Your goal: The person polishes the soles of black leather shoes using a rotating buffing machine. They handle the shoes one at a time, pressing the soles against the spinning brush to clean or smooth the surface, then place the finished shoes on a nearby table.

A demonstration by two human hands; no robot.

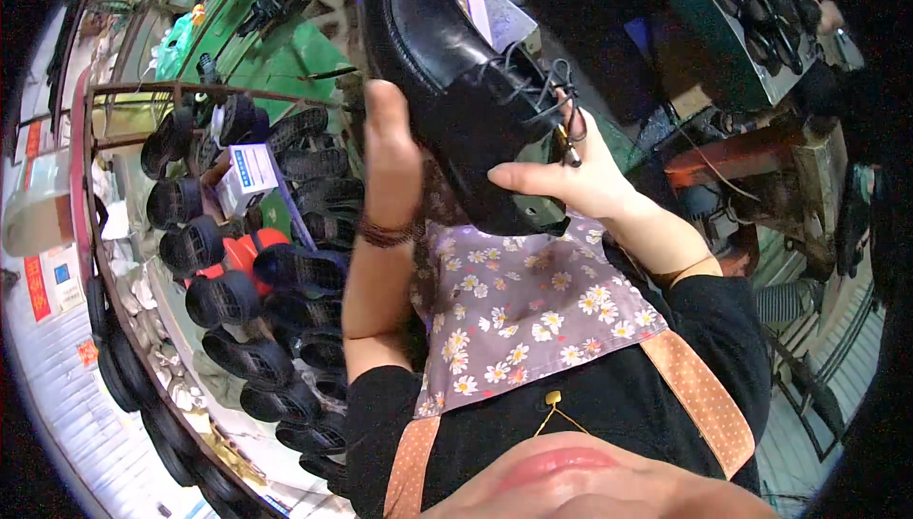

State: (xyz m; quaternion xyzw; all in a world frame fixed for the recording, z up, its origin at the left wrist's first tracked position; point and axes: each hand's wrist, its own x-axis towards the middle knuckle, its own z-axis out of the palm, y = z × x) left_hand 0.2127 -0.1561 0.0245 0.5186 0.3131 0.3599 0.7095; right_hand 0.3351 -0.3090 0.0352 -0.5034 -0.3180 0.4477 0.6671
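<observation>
A black lace-up leather shoe (423,29) is raised in front of my chest, its toe pointing up and away. My right hand (594,172) is closed round its heel end, with the thumb over the collar's edge. Dark laces (533,86) run across the shoe's front, and their loose ends hang by my right fingers. My left hand (392,163) is upright along the shoe's left side, fingers stretched out and slightly blurred; whether it presses on the shoe I cannot tell. Below the shoe hangs my grey daisy-print apron (533,319).
On my left, a rack holds several black shoe soles (304,267), with a white box (249,172) and a red object (252,258) among them. A green panel (309,58) stands beyond. At the far right are a metal-edged bench (699,20) with black straps (761,20) and a brown stand (808,163).
</observation>
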